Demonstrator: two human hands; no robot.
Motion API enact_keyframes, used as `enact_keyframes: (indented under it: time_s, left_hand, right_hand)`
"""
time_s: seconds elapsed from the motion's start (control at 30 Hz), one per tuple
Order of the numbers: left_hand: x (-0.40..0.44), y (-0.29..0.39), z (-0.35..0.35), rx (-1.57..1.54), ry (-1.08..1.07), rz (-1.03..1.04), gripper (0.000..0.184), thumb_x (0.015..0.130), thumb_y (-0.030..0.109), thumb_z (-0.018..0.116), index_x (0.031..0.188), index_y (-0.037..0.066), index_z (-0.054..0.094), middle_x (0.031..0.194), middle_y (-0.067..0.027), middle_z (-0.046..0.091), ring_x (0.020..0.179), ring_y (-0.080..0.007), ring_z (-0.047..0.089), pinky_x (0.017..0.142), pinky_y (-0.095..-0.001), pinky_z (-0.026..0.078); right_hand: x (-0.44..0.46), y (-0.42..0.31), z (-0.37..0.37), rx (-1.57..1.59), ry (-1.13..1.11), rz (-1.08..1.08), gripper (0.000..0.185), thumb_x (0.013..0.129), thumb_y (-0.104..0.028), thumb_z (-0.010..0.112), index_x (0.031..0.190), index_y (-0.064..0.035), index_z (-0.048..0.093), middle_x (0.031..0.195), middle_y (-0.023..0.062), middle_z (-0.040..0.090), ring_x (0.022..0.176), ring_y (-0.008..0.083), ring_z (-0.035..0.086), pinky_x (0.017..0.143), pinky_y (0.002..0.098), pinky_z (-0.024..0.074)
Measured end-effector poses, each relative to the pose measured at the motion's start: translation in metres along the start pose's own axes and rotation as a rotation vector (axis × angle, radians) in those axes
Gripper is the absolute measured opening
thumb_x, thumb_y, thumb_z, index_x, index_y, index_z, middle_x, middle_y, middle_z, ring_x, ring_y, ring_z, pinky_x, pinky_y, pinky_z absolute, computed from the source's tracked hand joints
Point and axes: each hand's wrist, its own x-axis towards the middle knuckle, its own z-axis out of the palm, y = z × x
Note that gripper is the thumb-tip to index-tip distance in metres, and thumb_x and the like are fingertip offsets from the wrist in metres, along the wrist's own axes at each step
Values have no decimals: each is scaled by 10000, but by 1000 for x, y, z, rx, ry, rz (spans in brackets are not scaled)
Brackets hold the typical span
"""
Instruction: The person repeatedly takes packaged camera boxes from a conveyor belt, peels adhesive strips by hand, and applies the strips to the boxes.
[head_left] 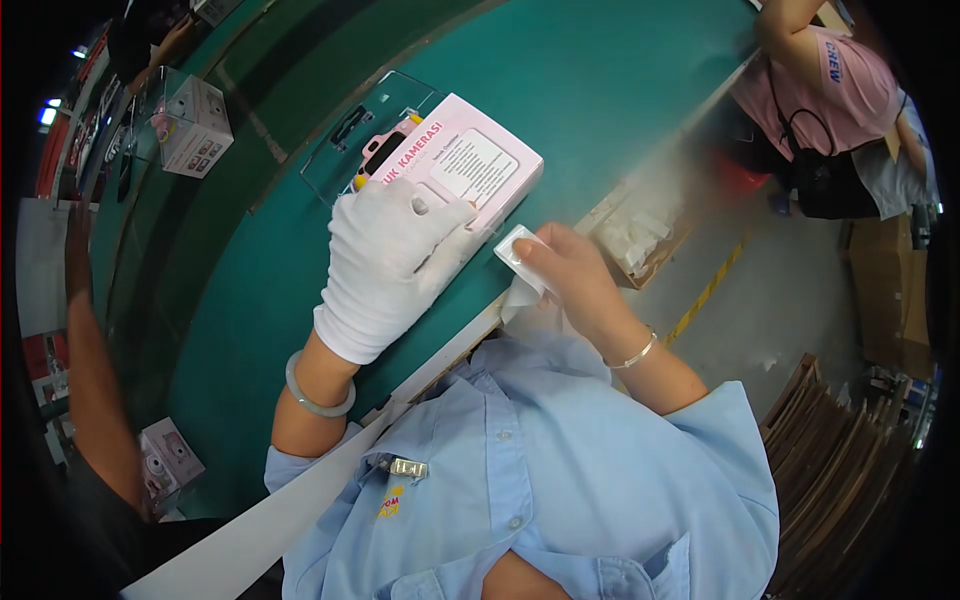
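Note:
My left hand (385, 255) wears a white glove and rests across the near end of a pink camera box (500, 150), its fingers bent against the box. Printed text and a white label panel show on the box's upper face. A clear plastic cover (400, 95) sticks out at the far side, with a pink toy camera (385, 152) visible there. Beside the box's near right corner, my bare right hand (565, 265) pinches a small white square pad (515, 243) between thumb and fingers. A thin white strip (522, 295) hangs below it.
Green tabletop (590, 70) extends beyond the box. At the left are another camera box (200, 130) in a clear cover, a third box (168, 460) and a co-worker's arm (100, 390). A carton (640, 240) of white pieces stands right; a person in pink (840, 90) is beyond.

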Motion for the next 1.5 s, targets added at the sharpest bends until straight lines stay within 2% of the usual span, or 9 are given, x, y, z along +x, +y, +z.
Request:
enact_keyframes:
  time_s: [0.6, 0.7, 0.77, 0.83, 0.93, 1.1, 1.23, 1.43, 1.5]
  left_hand:
    - [34, 31, 37, 328, -77, -145, 300, 635, 193, 715, 820, 70, 512, 694, -71, 523, 647, -255, 525, 587, -398, 406]
    - [8, 20, 14, 51, -72, -107, 412, 600, 245, 773, 884, 61, 539, 713, -86, 540, 687, -250, 555, 603, -375, 425]
    - [12, 22, -8, -357, -260, -542, 462, 608, 285, 780, 933, 48, 555, 711, -91, 551, 688, -254, 566, 600, -342, 440]
    - [11, 17, 0, -476, -216, -649, 337, 691, 161, 717, 953, 30, 550, 744, -120, 544, 666, -256, 559, 608, -331, 447]
    - [12, 13, 21, 182, 15, -157, 233, 730, 141, 680, 929, 64, 584, 761, -106, 564, 652, -265, 574, 608, -357, 457]
    - [2, -44, 13, 378, 262, -292, 354, 761, 216, 654, 1063, 53, 569, 879, -114, 569, 794, -260, 560, 670, -355, 452]
    - [-41, -96, 22, -780, 280, -1079, 637, 828, 370, 610, 1302, -1, 400, 1097, -92, 539, 896, -153, 515, 752, -281, 426]
    - [-40, -79, 30, -906, 370, -1055, 598, 866, 393, 559, 1278, 4, 370, 1160, -108, 493, 997, -161, 500, 888, -292, 395]
    - [-25, -62, 27, -958, 431, -1035, 532, 858, 283, 598, 1254, 3, 377, 1139, -95, 474, 1068, -166, 456, 915, -282, 371]
  right_hand:
    - [-1, -10, -27, 98, -86, -2, 203, 875, -234, 601, 758, -92, 514, 637, -26, 538, 470, -6, 428, 379, 149, 341]
    - [-15, 2, -17, 98, -90, -34, 202, 875, -233, 599, 760, -90, 516, 637, -22, 541, 468, -4, 430, 376, 149, 341]
    - [-18, 4, -22, 108, -87, -35, 202, 876, -232, 598, 761, -88, 516, 638, -19, 542, 469, -3, 433, 374, 149, 342]
    - [-21, 9, -29, 153, -68, -53, 204, 877, -230, 595, 760, -83, 517, 640, -12, 545, 470, 0, 438, 375, 147, 346]
    - [-21, 9, -28, 179, -66, -71, 201, 878, -227, 592, 764, -77, 521, 639, -9, 544, 470, 3, 440, 381, 145, 352]
    - [-23, 9, -26, 137, -68, -137, 188, 878, -227, 592, 777, -80, 531, 641, -17, 546, 471, 8, 447, 382, 144, 356]
    - [-13, 1, -27, 146, -45, -195, 176, 880, -228, 587, 786, -88, 536, 639, -24, 544, 473, 15, 463, 384, 154, 373]
    - [47, -21, -19, 548, -114, -342, 137, 897, -231, 546, 843, -111, 508, 627, -48, 483, 463, 8, 436, 381, 168, 359]
    - [61, -18, -16, 569, -8, -245, 145, 900, -251, 534, 963, -120, 538, 803, -47, 532, 664, 39, 514, 538, 184, 435]
